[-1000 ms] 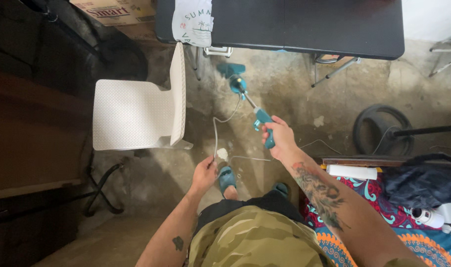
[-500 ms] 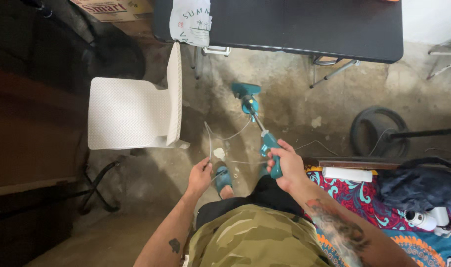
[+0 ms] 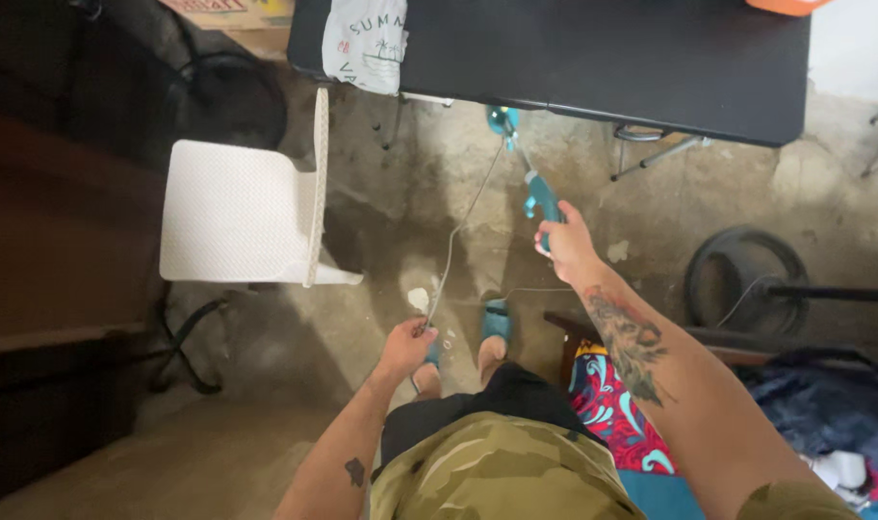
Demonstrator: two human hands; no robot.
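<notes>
Lighting: soft, even daylight on the concrete floor (image 3: 574, 202) ahead of the right hand (image 3: 566, 246); brightest at the pale wall patch far beyond and to the right of it. White chair (image 3: 232, 217), off to the left of the left hand (image 3: 405, 347), reads bright, nearly washed out. Area further left: deep shadow, detail lost. Black table (image 3: 603, 48) beyond the right hand: flat dark, faint sheen, shading the floor beneath it. Focus: fair throughout; slight softness on the right hand. Edges: wide-angle stretch, forearms swollen toward the lower corners.

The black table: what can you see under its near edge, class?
Under the black table show the vacuum's teal head, pushed by the right hand, and metal legs. Further back the tabletop covers the floor.
</notes>
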